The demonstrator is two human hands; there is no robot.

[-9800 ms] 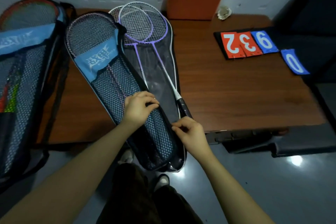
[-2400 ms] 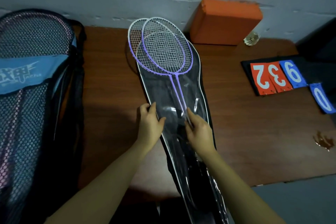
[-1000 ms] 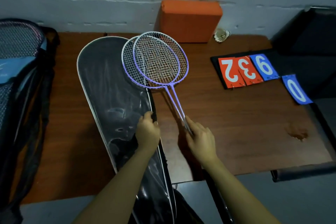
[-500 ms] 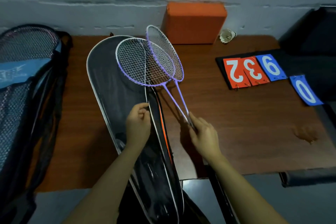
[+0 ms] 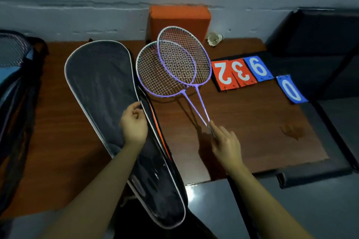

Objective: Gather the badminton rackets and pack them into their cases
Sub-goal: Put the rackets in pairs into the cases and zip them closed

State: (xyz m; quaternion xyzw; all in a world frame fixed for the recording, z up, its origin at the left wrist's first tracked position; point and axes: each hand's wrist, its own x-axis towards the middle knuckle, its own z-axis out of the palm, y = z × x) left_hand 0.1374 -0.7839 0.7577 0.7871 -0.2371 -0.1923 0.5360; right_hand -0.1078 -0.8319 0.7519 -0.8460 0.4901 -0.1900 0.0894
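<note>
You're swinging the two purple rackets [image 5: 174, 68] rightward; right hand [image 5: 226, 144] seemingly gripping both, left hand [image 5: 134, 122] pinching one case [image 5: 101, 91].

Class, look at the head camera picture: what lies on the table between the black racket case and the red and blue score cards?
In the head view, the two purple rackets lie between the black case and the score cards, heads overlapping.

The black-taped grips of the two purple-and-white badminton rackets [image 5: 174, 68] are lying hidden beneath the right hand [image 5: 226, 144] and its forearm, so how the fingers are closing round them is not showing. The left frame edge is cutting off the blue-and-black mesh racket bag [image 5: 13, 75] (only part of a racket head inside is showing). The long black white-piped racket case [image 5: 101, 85] is running under the left hand [image 5: 134, 125], its interior too dark to read.
</note>
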